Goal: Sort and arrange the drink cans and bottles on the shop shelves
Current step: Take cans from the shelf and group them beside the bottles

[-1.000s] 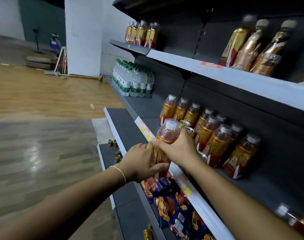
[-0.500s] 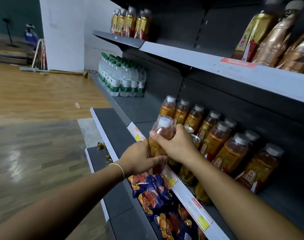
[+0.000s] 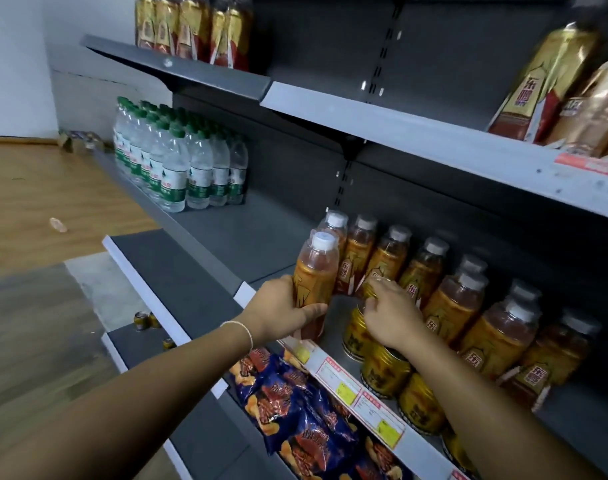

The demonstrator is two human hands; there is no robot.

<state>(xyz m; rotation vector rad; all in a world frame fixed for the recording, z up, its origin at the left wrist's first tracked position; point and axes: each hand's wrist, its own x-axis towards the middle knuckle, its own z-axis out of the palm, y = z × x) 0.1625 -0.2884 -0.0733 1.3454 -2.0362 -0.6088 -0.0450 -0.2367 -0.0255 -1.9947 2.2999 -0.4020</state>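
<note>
Fingers of the left hand wrap the lower body of an orange tea bottle with a white cap and gold label, holding it upright at the front edge of the grey metal middle shelf, just left of the row of matching amber bottles. The right hand rests curled over the top of a squat gold drink can, the first in a line of gold cans along the shelf front; whether it actually grips the can I cannot tell. Judging by this, the step in hand is placing the bottle with its own kind. The next move likely calls for sliding it back beside the end bottle without knocking the neighbours, while the cans stay in front. Further out, clear green-capped water bottles stand at the far end, and blue snack bags lie on the shelf below.
</note>
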